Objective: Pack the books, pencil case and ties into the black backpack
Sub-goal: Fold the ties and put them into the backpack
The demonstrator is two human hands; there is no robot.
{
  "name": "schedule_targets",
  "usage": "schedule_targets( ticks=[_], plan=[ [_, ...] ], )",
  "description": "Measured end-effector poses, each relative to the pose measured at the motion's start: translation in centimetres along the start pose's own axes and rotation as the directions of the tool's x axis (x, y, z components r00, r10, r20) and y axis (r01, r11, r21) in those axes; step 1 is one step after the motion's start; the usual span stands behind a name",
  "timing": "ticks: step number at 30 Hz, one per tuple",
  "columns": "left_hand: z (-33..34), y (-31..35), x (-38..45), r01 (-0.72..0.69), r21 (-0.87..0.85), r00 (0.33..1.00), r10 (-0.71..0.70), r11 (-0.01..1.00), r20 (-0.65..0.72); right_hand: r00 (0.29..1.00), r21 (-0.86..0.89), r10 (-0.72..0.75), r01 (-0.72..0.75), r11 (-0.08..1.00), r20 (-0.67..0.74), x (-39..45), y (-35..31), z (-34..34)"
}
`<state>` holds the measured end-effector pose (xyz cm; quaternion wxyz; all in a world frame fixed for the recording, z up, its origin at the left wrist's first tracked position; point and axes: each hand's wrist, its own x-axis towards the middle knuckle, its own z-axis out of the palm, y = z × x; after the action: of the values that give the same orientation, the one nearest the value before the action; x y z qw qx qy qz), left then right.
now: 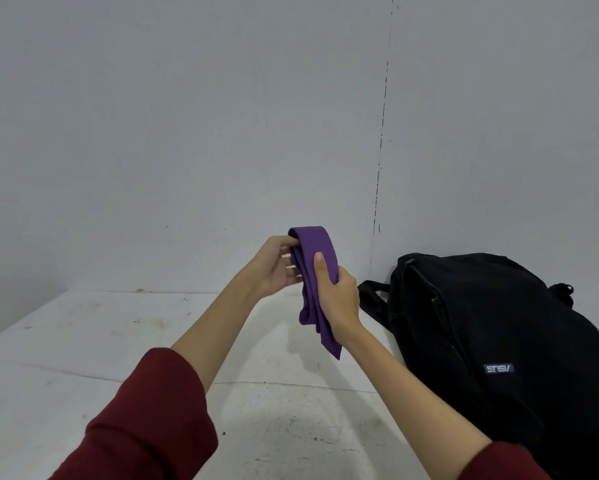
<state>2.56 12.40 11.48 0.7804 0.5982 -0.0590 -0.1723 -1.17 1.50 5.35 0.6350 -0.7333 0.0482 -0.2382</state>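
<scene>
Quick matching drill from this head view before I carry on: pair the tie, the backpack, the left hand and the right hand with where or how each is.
Things:
1. purple tie
2. black backpack
3. left hand
4. right hand

States:
A. lies on the white table, on the right by the wall
B. folded, held up above the table
C. grips the tie from the right, thumb on its front
D. holds the tie's folds from the left, near the top

Pairs: 1-B, 2-A, 3-D, 4-C

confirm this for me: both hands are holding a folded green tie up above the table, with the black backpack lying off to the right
Not quite: the tie is purple, not green. The head view shows the left hand and right hand holding it folded above the table, the black backpack lying to the right.
</scene>
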Motion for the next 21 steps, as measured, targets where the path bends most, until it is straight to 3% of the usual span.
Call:
schedule_targets(
  ticks=[3,6,8,11,15,21],
  plan=[
    [0.5,-1.9,-0.5,0.023,-0.052,0.996,-0.018,0.998,0.087,1.0,-0.114,0.017,-0.017,0.993,0.001,0.3,0.0,-0.4],
    [2.6,-3.5,-0.3,-0.085,0.069,0.995,0.089,0.994,-0.044,0.998,-0.229,0.021,-0.007,0.973,0.061,-0.4,0.2,0.1],
    [3.1,-4.1,0.1,-0.156,0.121,0.975,0.172,0.98,-0.14,0.987,-0.133,0.047,-0.027,0.991,0.154,-1.1,0.8,0.3],
    [2.8,-4.3,0.8,-0.198,-0.049,0.967,0.187,0.979,-0.171,0.969,0.028,0.068,-0.077,0.997,0.237,-1.6,1.4,-0.7],
    [3.7,-4.8,1.0,-0.14,-0.142,0.98,0.117,0.98,-0.16,0.988,-0.122,-0.067,0.085,0.989,0.14,-2.4,1.4,-2.0],
    [6.1,-7.1,1.3,-0.161,0.099,0.969,0.176,0.982,-0.173,0.985,-0.405,-0.167,0.166,0.899,0.033,-2.9,1.6,-4.1]
  ],
)
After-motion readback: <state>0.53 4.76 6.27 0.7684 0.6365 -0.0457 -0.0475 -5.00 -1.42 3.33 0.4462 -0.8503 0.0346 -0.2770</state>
